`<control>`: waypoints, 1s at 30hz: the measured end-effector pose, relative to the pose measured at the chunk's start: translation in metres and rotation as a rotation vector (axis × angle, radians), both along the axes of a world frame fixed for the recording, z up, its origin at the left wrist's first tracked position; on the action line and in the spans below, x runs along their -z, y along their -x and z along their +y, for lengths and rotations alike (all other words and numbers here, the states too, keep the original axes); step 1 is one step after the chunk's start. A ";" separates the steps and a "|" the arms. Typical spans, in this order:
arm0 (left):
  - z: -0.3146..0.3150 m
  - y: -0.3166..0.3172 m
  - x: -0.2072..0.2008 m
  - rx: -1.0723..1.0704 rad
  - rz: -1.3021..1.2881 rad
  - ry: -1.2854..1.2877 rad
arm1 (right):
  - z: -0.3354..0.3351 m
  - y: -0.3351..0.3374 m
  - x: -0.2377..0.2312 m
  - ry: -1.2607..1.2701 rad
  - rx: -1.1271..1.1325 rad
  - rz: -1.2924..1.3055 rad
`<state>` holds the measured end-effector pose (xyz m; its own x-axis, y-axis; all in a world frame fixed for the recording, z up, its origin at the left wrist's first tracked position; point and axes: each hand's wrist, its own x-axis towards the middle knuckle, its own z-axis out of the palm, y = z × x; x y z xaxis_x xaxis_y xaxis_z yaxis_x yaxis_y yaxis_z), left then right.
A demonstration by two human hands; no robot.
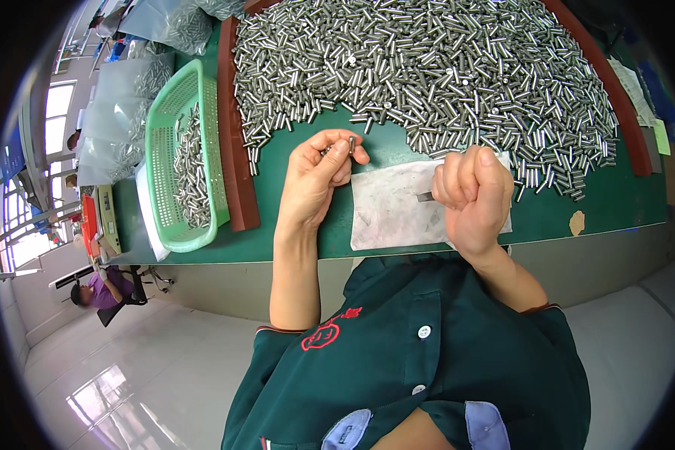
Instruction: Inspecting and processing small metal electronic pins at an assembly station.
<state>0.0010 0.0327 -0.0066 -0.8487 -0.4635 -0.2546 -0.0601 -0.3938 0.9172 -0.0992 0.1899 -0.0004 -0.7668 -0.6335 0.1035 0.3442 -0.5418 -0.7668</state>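
My left hand (313, 180) is closed, pinching a short metal pin (352, 145) upright between thumb and fingers. Something else metallic glints in its curled fingers, too hidden to name. My right hand (476, 199) makes a fist above the white cloth (386, 214). Out of its left side sticks the end of a dark, narrow metal piece (425, 197); the fist hides the rest. Beyond both hands spreads a large, dense layer of loose metal pins (427, 82) on the green tabletop (277, 202).
Red-brown bars (238, 135) border the pins at left and right. Left of them stands a green plastic basket (161, 176) holding more pins. Clear bags (116, 112) of parts lie farther left. Paper sheets (634, 94) are at the right edge. Another person (105, 291) sits far left.
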 end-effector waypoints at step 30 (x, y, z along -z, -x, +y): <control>0.074 -0.017 0.000 0.052 -0.265 1.225 | -0.006 -0.006 -0.001 0.017 -0.056 -0.146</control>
